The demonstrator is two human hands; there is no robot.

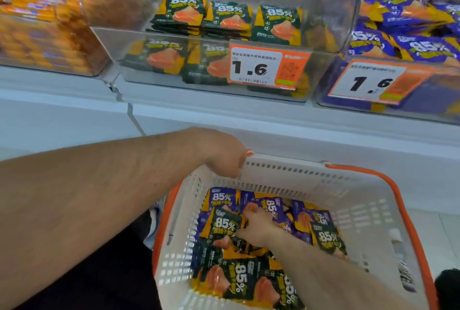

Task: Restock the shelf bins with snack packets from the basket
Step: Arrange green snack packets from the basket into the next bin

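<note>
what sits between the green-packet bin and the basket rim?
Head view: only the plain white shelf front lies between the clear plastic bin of green snack packets and the white plastic basket's orange-trimmed rim; the left hand grips that rim.

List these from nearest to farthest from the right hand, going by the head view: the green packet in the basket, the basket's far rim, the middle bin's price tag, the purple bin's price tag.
From the right hand:
1. Green packet, touching its fingers, inside the basket.
2. Basket's far rim, above the hand.
3. Middle bin's price tag, on the shelf straight above.
4. Purple bin's price tag, upper right; close to third.
</note>
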